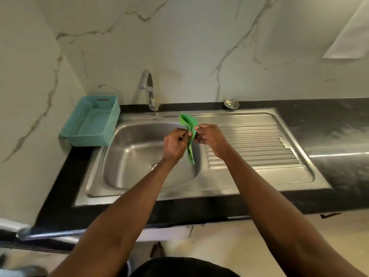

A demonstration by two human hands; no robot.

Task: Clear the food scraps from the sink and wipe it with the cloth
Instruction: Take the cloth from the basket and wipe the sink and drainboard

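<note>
Both hands, the left hand [175,143] and the right hand [211,139], are pinching the small thin green cloth [189,124] between them above the stainless steel sink basin [127,156]. Its ends are flopping above and hanging below the grip. It is looking light and limp, so bunching it into the palm should be serving better than fingertips.

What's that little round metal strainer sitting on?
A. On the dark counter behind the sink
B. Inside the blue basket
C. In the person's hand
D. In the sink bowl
A: the strainer rests on the black counter behind the sink, by the wall.
</note>
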